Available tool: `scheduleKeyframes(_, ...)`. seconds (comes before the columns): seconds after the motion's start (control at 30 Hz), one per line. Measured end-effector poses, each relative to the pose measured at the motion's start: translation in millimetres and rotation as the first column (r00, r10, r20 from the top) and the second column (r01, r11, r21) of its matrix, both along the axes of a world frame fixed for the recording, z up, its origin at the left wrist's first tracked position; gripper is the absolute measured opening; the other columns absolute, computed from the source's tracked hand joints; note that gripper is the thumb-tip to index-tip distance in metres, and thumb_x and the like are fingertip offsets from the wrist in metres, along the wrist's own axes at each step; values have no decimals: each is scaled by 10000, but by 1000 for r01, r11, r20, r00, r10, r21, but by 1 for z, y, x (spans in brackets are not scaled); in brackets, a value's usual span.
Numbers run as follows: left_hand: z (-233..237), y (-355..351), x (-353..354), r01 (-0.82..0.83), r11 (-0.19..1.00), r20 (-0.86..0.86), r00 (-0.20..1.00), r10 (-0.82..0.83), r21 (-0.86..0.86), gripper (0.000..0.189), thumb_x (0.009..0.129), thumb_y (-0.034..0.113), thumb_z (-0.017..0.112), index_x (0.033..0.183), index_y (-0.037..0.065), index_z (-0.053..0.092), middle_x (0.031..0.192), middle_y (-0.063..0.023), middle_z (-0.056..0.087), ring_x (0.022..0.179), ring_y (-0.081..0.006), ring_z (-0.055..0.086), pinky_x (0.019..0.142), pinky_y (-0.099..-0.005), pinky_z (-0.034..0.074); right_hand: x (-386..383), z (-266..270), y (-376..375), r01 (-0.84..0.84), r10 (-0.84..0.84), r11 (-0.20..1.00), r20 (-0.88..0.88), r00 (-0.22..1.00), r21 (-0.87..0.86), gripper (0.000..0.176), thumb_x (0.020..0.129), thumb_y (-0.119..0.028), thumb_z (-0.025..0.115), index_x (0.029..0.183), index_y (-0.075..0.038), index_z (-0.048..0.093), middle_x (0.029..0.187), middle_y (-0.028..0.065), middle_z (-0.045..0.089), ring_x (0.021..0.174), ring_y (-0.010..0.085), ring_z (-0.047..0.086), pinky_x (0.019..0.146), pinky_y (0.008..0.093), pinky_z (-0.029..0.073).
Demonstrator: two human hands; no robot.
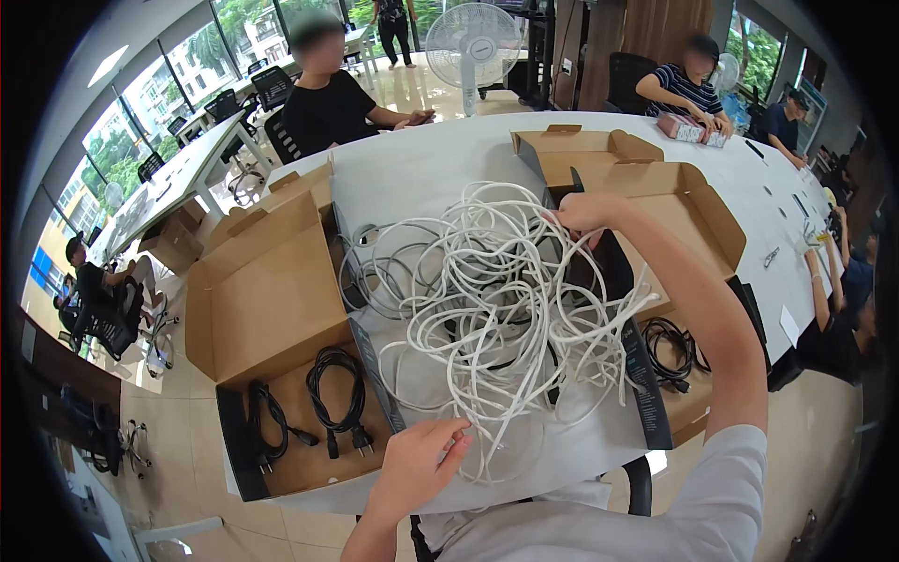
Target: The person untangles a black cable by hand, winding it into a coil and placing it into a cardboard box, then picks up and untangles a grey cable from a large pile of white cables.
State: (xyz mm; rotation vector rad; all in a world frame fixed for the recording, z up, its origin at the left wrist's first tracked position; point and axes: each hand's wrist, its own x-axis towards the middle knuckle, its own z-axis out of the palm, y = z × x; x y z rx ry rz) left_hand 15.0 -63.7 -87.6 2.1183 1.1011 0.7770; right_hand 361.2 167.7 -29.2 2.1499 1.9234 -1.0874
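Note:
A large tangled heap of white cables (496, 300) lies in the middle of the table, with some grey cable loops (375, 267) at its left. At the heap's near edge, the fingers of my left hand (417, 465) are curled and pinched on a white cable. My right hand (588, 215) reaches across to the far right side of the heap, its fingers closed on white cable strands; part of its grip is hidden. Black power cords lie coiled in the open left box (267, 272), and another black cord (670, 351) sits in the open right box (679, 211).
Another open cardboard box (585, 150) stands at the back of the white table (412, 173). A person in black sits across from me. At the far right, a person in stripes handles a pinkish package (691, 129). A white fan (474, 47) stands behind.

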Motion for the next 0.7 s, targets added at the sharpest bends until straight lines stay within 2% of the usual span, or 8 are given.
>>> scheduleKeyframes(0.03, 0, 0, 0, -5, 1000, -2, 1000, 5, -1, 173, 785, 44, 647, 954, 9, 636, 762, -104, 647, 637, -222, 622, 591, -300, 494, 4, -5, 4, 9, -7, 999, -55, 998, 38, 583, 920, -532, 430, 811, -2, 648, 730, 97, 632, 578, 177, 609, 539, 291, 529)
scheduleKeyframes(0.13, -1, 3, 1, 16, 999, -19, 1000, -15, 30, 151, 787, 43, 642, 933, 7, 636, 760, -103, 648, 632, -223, 621, 585, -298, 492, 0, 16, 2, -74, 83, 991, -86, 993, 110, 548, 923, -499, 457, 793, 1, 643, 719, 69, 632, 550, 149, 583, 496, 260, 485)
scheduleKeyframes(0.23, 0, 5, 0, 18, 999, -17, 1000, -18, 42, 120, 793, 44, 639, 906, 5, 636, 750, -104, 642, 615, -212, 610, 573, -287, 483, -15, 35, -10, 19, 72, 978, -427, 901, 206, 373, 920, -379, 527, 911, -20, 629, 751, 27, 632, 592, 77, 560, 481, 215, 428)
scheduleKeyframes(0.3, 0, 5, 0, -19, 1000, 8, 1000, 19, 17, 112, 799, 45, 637, 904, 6, 633, 743, -104, 635, 606, -199, 600, 564, -277, 475, -33, 53, -21, 135, 42, 965, -642, 766, 224, 268, 898, -269, 580, 1019, -32, 609, 797, 9, 632, 649, 34, 557, 508, 198, 423)
scheduleKeyframes(0.4, 1, 7, -3, -95, 995, 54, 994, 96, -21, 130, 806, 44, 634, 930, 8, 621, 740, -102, 623, 604, -180, 585, 551, -264, 461, -60, 72, -36, 165, 76, 952, -721, 688, 258, 263, 881, -220, 600, 1057, -25, 609, 811, 1, 624, 660, 37, 556, 547, 189, 426)
scheduleKeyframes(0.5, -2, 10, -6, -142, 990, 70, 987, 142, -6, 154, 809, 48, 633, 957, 15, 609, 757, -106, 623, 620, -189, 594, 555, -276, 465, -82, 69, -42, 57, 213, 930, -659, 721, 363, 284, 859, -150, 616, 1101, -4, 593, 824, 5, 605, 675, 51, 557, 581, 194, 436)
scheduleKeyframes(0.6, -2, 10, -9, -152, 988, 43, 987, 153, -19, 172, 807, 63, 635, 971, 25, 600, 787, -111, 639, 641, -224, 625, 580, -313, 489, -79, 43, -30, 60, 280, 853, -553, 785, 518, 287, 851, -106, 609, 1112, 8, 582, 862, 24, 586, 684, 67, 560, 607, 211, 445)
scheduleKeyframes(0.7, -2, 12, -9, -129, 991, 41, 991, 130, -23, 183, 812, 71, 632, 986, 27, 598, 789, -103, 643, 640, -221, 627, 587, -313, 494, -55, 27, -14, 133, 165, 882, -561, 811, 452, 319, 856, -71, 572, 1164, 4, 541, 891, 62, 573, 667, 82, 560, 550, 219, 453)
